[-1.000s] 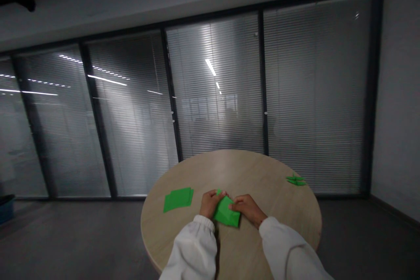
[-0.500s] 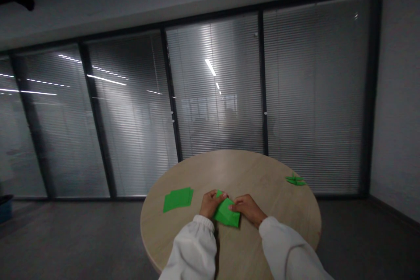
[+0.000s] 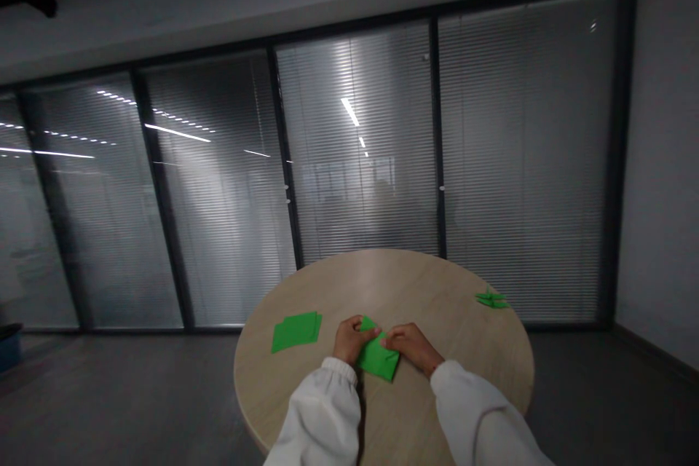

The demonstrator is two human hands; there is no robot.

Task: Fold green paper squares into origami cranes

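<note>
A folded green paper (image 3: pixel 378 359) lies on the round wooden table (image 3: pixel 415 291) right in front of me. My left hand (image 3: pixel 350 340) is curled over the paper's left edge, fingers pinching its upper corner. My right hand (image 3: pixel 411 346) presses on the paper's right side with fingers bent and closed onto it. Both arms wear white sleeves. The paper's middle shows between the two hands; its far corners are partly covered.
A small stack of green sheets (image 3: pixel 296 330) lies on the table to the left. A folded green paper figure (image 3: pixel 492 299) sits near the far right rim. Glass walls with blinds stand behind the table, and dark floor surrounds it.
The paper has shifted slightly under the hands and my left fingers have closed a little more over its upper corner. The rest stays the same.
</note>
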